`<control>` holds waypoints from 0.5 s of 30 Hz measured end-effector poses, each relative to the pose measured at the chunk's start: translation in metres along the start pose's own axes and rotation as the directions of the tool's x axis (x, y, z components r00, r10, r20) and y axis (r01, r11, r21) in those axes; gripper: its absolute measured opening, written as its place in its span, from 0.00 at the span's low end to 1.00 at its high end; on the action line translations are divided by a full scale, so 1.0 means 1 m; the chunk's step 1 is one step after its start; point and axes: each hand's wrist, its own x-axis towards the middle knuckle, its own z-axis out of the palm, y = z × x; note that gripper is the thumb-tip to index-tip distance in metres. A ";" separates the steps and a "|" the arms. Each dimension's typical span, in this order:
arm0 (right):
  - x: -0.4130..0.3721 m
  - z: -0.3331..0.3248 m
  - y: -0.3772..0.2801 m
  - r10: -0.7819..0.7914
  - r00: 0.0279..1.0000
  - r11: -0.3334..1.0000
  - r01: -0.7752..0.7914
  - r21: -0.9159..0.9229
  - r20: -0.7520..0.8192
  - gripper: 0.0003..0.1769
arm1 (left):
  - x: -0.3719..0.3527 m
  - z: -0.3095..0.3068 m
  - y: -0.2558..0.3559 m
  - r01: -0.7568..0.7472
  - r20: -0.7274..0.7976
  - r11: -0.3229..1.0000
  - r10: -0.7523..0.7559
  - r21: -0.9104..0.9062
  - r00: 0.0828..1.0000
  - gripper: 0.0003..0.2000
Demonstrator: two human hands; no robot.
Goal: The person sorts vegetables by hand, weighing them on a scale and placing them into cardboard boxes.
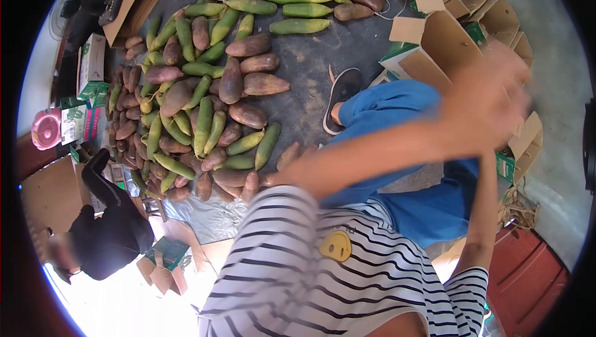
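Roughly, cardboard boxes [444, 45]: stiff brown board, flaps up, 2 o'clock.
Left hand [487, 98]: motion-blurred over those boxes; spread and hold unreadable.
Right hand: hidden behind the left wrist, state untellable.

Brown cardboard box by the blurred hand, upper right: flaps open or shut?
Open. The brown cardboard box has its flaps standing up and its inner wall showing. The blurred hand is at its rim. Contents: cannot tell.

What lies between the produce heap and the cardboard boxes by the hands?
Head view: a black sandal on dark ground separates the produce heap from the cardboard boxes.
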 end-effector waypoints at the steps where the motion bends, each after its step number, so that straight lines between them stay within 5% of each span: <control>1: -0.003 -0.005 -0.003 0.002 1.000 0.999 -0.002 0.046 0.007 0.14 | -0.003 -0.042 -0.007 0.198 0.048 0.980 -0.199 0.025 0.979 0.07; 2: -0.005 -0.004 -0.003 0.029 0.999 0.999 -0.030 0.033 0.019 0.14 | -0.008 -0.084 -0.023 0.128 -0.005 0.941 -0.133 0.314 0.991 0.07; 3: -0.005 -0.002 -0.001 0.052 0.998 0.998 -0.053 0.017 0.031 0.14 | -0.026 -0.123 -0.039 0.265 -0.073 0.878 -0.257 0.398 0.964 0.09; 6: 0.001 0.004 0.005 0.072 0.996 0.997 -0.072 -0.004 0.048 0.13 | -0.112 -0.262 -0.077 0.478 -0.273 0.488 -0.433 0.731 0.859 0.11; 8: 0.001 0.002 0.001 0.080 0.994 0.997 -0.081 0.006 0.070 0.13 | -0.176 -0.360 -0.078 0.399 -0.323 0.145 -0.376 0.905 0.869 0.14; 11: 0.003 0.001 0.000 0.086 0.993 0.996 -0.087 0.011 0.077 0.12 | -0.237 -0.475 -0.050 0.421 -0.516 -0.327 -0.306 0.846 0.800 0.25; 12: 0.003 0.002 0.000 0.090 0.993 0.996 -0.092 0.016 0.077 0.11 | -0.234 -0.491 -0.034 0.478 -0.704 -0.543 -0.350 0.690 0.618 0.31; 13: 0.004 0.002 0.000 0.095 0.993 0.995 -0.097 0.021 0.076 0.11 | -0.250 -0.523 -0.031 0.424 -0.700 -0.630 -0.281 0.650 0.656 0.34; 15: 0.005 0.003 0.001 0.101 0.992 0.995 -0.103 0.015 0.077 0.11 | -0.245 -0.554 -0.020 0.471 -0.832 -0.697 -0.360 0.541 0.422 0.38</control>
